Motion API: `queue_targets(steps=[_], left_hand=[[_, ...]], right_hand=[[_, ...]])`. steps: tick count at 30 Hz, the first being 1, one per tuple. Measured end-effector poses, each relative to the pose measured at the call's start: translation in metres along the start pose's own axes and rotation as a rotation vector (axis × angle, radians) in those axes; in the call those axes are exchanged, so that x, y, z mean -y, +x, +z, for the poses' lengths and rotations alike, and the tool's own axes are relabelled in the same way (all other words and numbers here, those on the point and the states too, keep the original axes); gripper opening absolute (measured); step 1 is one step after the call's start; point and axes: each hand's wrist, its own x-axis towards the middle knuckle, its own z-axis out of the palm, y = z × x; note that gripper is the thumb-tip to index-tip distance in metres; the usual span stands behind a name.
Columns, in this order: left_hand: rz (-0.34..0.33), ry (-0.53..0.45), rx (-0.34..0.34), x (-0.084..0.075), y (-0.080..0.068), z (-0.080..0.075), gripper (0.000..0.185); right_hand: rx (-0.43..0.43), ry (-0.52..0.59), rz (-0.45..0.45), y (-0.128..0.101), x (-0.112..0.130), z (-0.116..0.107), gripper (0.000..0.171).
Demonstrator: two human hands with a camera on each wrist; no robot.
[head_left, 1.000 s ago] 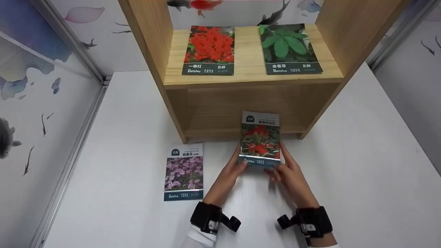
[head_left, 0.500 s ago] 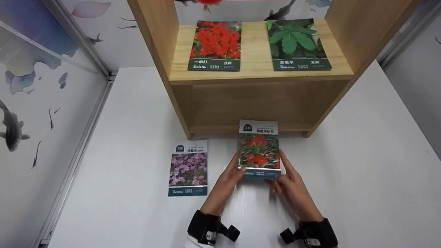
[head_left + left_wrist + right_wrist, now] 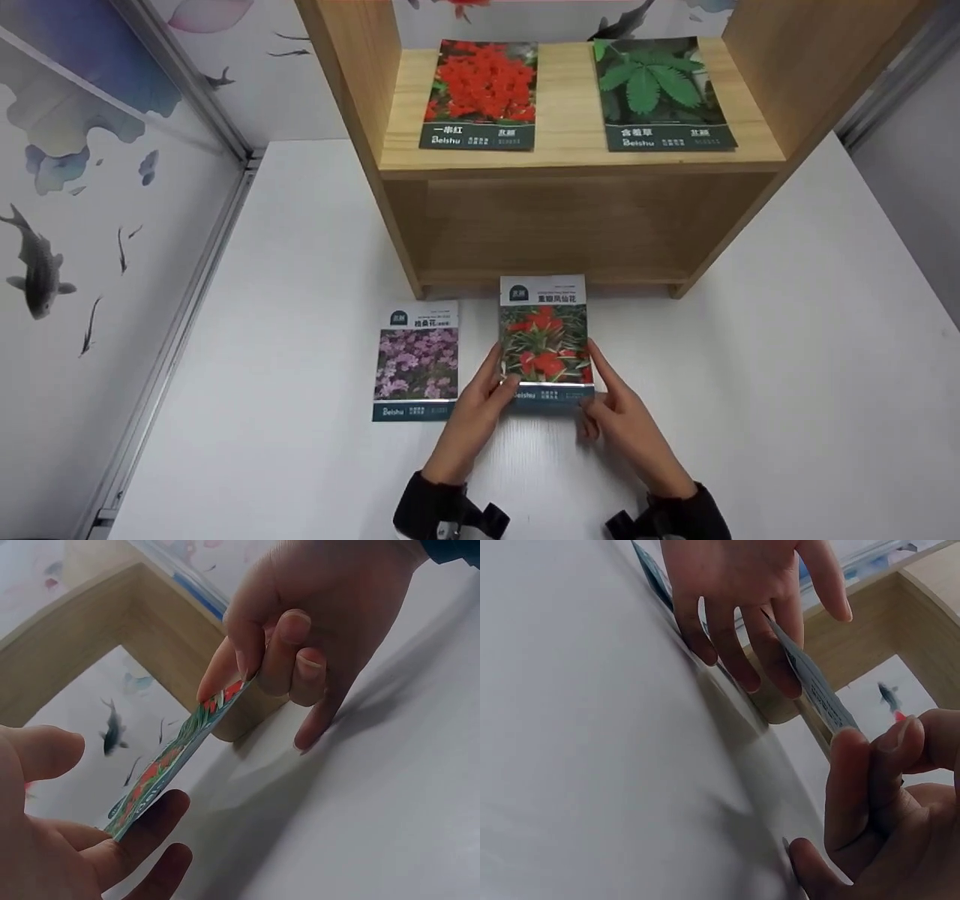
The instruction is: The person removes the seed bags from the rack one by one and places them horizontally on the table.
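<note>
By the right hand, a red-flowered packet was pinched at its right edge, near the lower corner, while the other fingers were left bent beside it. By the left hand, the packet's left side was supported on outstretched fingers; the thumb was seen raised clear of it in the left wrist view. The packet was held off a white table, in front of a wooden shelf unit, with its printed face turned up and its title end directed towards the shelves. Whether the unit was touched by its top edge could not be told.

Just beside the left hand, a purple-flowered packet was laid flat on the table, face up. On the upper shelf, two more packets were placed face up with a gap between them: a red-blossom packet at the left and a green-leaf packet at the right. Black straps were worn on both wrists. Dark fish were painted on the pale wall at the left.
</note>
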Motion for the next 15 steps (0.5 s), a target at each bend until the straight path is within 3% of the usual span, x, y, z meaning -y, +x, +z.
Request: queue_targets(steps=[7, 15], left_hand=[[0.033, 0.069, -0.026, 0.002, -0.005, -0.009, 0.066], [-0.104, 0.072, -0.029, 0.005, -0.012, -0.019, 0.066]], right_hand=[[0.033, -0.022, 0.005, -0.001, -0.002, 0.010, 0.076], [0.070, -0.167, -0.042, 0.000, -0.003, 0.020, 0.076]])
